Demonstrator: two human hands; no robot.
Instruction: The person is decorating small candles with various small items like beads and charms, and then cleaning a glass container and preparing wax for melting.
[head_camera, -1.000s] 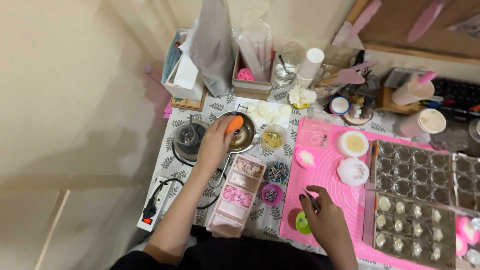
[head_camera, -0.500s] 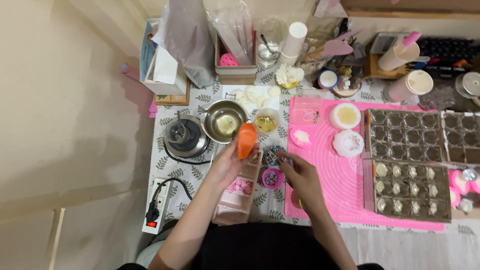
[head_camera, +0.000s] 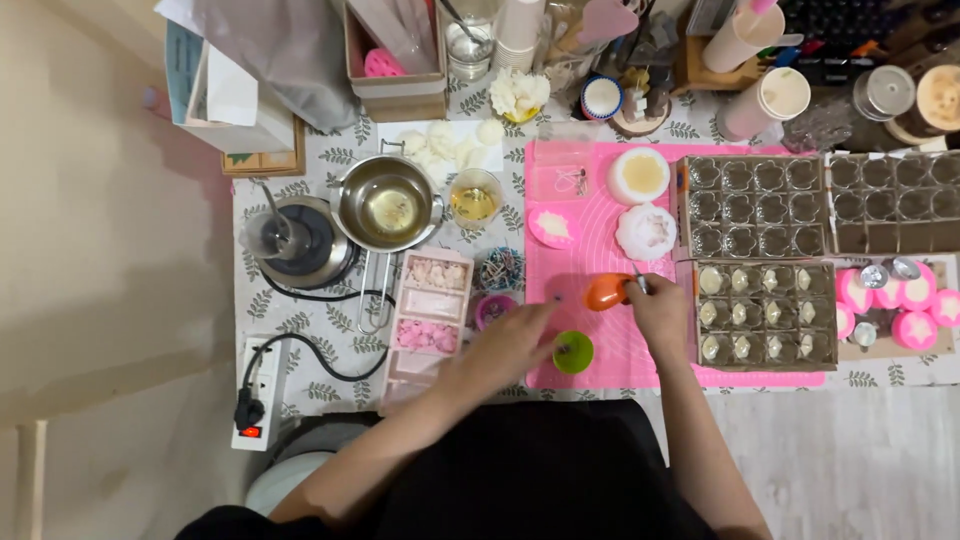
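Right hand (head_camera: 660, 312) is over the pink silicone mat (head_camera: 640, 262), fingers curled around the orange tool (head_camera: 607, 291), which lies roughly level, pointing left, just left of the near mould tray (head_camera: 765, 315). A thin metal piece, maybe tweezers, sticks up by the same hand; too small to be sure. The grip looks closed on the tool, likely so its tip can be steered over the mat.

Left hand (head_camera: 515, 335) reaches across from the left, fingers stretched forward and loosely spread, tips at the mat's left edge just near-left of the orange tool, with the small green cup (head_camera: 573, 351) right beside it. It holds nothing that shows; whether the fingertips touch the mat I cannot tell.

The near mould tray has pale pieces in its cells; the far mould tray (head_camera: 752, 190) looks unfilled. It sits close to the right hand, probably for short reach.

Left of the mat: pink compartment box (head_camera: 426, 310), steel pot (head_camera: 387, 203) with yellowish liquid beside a hot plate (head_camera: 300, 243), and a power strip (head_camera: 255, 392) at the near-left bench (head_camera: 330, 330) edge.
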